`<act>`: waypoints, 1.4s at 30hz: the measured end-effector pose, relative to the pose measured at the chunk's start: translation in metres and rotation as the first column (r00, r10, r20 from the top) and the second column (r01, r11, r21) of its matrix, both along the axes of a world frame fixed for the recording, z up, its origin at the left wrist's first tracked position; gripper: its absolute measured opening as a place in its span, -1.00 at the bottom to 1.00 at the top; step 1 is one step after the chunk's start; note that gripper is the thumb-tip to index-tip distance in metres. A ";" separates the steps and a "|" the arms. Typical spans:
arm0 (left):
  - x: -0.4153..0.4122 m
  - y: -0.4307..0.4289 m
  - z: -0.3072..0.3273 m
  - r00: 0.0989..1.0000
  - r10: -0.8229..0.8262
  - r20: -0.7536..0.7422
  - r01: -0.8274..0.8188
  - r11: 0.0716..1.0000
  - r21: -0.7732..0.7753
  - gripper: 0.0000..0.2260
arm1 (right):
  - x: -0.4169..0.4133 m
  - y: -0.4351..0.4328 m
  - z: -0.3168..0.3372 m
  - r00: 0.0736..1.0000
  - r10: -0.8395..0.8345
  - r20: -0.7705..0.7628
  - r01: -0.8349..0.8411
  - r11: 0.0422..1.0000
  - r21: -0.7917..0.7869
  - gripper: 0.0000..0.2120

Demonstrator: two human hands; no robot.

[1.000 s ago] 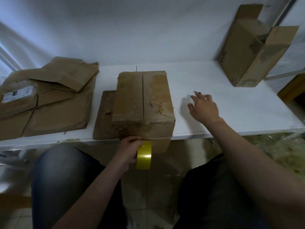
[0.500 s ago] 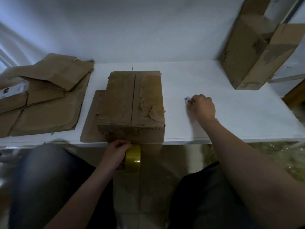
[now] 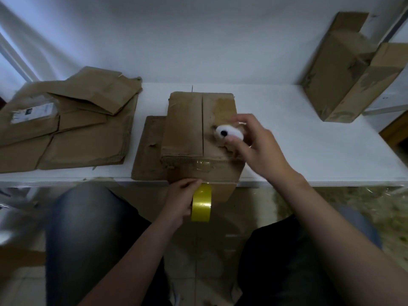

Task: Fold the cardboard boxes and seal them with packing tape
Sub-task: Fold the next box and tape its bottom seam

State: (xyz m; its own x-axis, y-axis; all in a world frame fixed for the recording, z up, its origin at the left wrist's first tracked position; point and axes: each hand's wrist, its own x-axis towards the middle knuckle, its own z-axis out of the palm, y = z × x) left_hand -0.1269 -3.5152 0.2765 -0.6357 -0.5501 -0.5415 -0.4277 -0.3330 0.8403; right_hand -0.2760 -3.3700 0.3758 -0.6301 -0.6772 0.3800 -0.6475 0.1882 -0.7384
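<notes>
Smooth white tabletop point(image 3: 309, 151). At its near edge, the left hand point(image 3: 181, 195) curls its fingers round a glossy yellow tape roll point(image 3: 201, 203) against the front of the scuffed, peeling cardboard box point(image 3: 187, 129). Over the lid, the right hand point(image 3: 258, 146) pinches a small white oval thing point(image 3: 228, 133). Flattened cardboard point(image 3: 77, 129) lies left, with an open box point(image 3: 348, 71) far right.

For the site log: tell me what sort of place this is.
Likely a makeshift packing station: flattened cardboard boxes piled on a white table, and a yellow tape roll held in the left hand.

Dim rm w/ white wall point(image 3: 198, 29) behind white table point(image 3: 287, 133), pale tiled floor point(image 3: 19, 283) below.
</notes>
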 end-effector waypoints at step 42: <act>0.000 -0.018 -0.016 0.988 -0.139 0.073 0.156 0.926 -0.343 -0.94 | 0.012 0.016 -0.022 0.980 0.028 -0.198 -0.024 0.999 0.023 -0.83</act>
